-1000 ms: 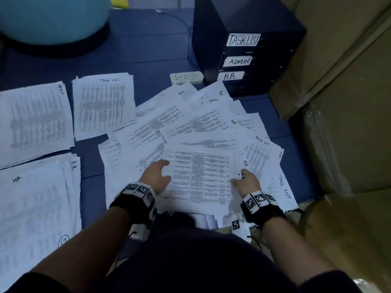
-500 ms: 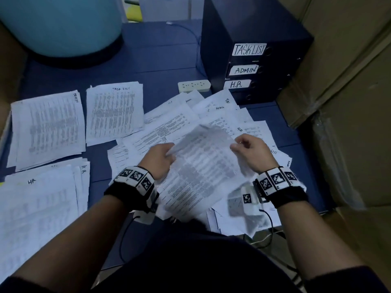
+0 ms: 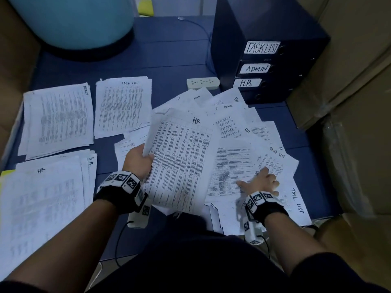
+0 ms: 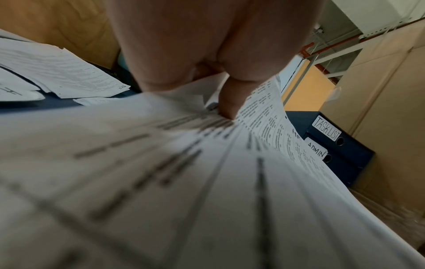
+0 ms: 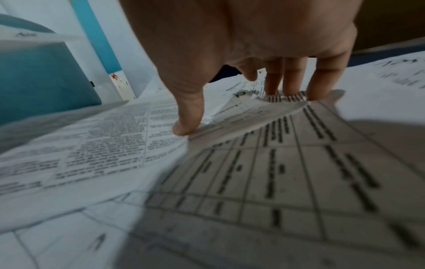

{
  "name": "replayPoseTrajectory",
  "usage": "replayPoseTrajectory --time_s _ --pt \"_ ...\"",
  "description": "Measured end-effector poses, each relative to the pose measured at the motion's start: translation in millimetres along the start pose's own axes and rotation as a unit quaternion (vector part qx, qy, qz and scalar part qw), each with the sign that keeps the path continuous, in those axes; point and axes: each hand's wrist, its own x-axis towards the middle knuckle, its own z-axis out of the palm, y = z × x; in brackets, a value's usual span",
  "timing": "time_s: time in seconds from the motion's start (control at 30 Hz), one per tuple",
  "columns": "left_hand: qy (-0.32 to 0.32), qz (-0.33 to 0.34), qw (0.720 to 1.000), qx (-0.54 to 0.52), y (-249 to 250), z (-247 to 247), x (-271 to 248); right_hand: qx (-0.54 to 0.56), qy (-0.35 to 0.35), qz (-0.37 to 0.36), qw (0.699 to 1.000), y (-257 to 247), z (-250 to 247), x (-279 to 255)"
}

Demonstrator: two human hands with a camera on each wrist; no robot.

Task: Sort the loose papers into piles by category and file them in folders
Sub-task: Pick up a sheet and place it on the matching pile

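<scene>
Three sorted piles at left, one loose heap, three labelled folders at right.

Admin pile [image 3: 58, 120], task-list pile [image 3: 122, 106] and HR pile [image 3: 42, 197] lie left. The left hand [image 3: 137, 161] pinches the raised HR sheet [image 3: 179, 161] by its edge. The right hand [image 3: 261, 182], fingers spread, presses the loose heap [image 3: 232, 127]. Stacked folders [image 3: 275, 66] stand behind.

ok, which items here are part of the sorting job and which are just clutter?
Job: HR sheet held by left hand; loose papers under right hand; HR pile; Admin pile; Task List pile; labelled folders.
Clutter: power strip; blue drum; cardboard boxes.
</scene>
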Motion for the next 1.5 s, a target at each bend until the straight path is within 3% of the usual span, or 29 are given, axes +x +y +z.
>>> replayPoseTrajectory --time_s 0.4,0.5,0.63,0.77,0.93,1.07,1.17,1.23,1.33,1.4,1.5 --pt "-0.032 0.001 0.999 -0.025 3.5 -1.3 2.0 0.019 -0.088 0.019 0.996 -0.4 -11.9 22.5" --pt "-0.036 0.007 0.999 -0.034 4.0 -2.4 1.7 0.051 -0.09 -0.034 0.994 8.6 -23.7 27.2" --pt "-0.031 0.007 0.999 -0.039 0.8 -5.8 2.0 0.183 -0.026 -0.118 0.976 23.3 -44.1 18.9" --pt "-0.044 0.017 0.998 -0.036 1.5 -10.0 2.5 0.223 0.01 -0.184 0.957 19.7 -85.0 9.9" --pt "-0.036 0.127 0.991 0.018 24.4 -9.8 1.9 0.241 0.025 -0.31 0.919 -9.2 -131.5 -4.5" --pt "-0.057 0.208 0.976 0.028 32.5 -11.2 6.0 0.246 -0.019 -0.388 0.888 -34.0 -153.7 -24.9" --pt "-0.071 0.221 0.973 0.003 34.4 -13.4 2.5 0.225 -0.068 -0.436 0.869 -45.4 -164.2 -38.4" --pt "-0.082 0.194 0.977 -0.042 35.9 -16.0 -3.3 0.228 -0.086 -0.454 0.857 -50.9 -168.4 -43.7" --pt "-0.073 0.149 0.982 -0.09 34.0 -19.7 -10.1 0.278 -0.124 -0.457 0.836 -56.4 -168.6 -45.2" --pt "-0.034 0.145 0.984 -0.093 29.9 -23.0 -11.4 0.373 -0.129 -0.439 0.807 -61.1 -162.8 -45.2" --pt "0.025 0.129 0.98 -0.148 23.3 -31.0 -11.1 0.593 -0.176 -0.336 0.711 -65.3 -144.9 -41.2"
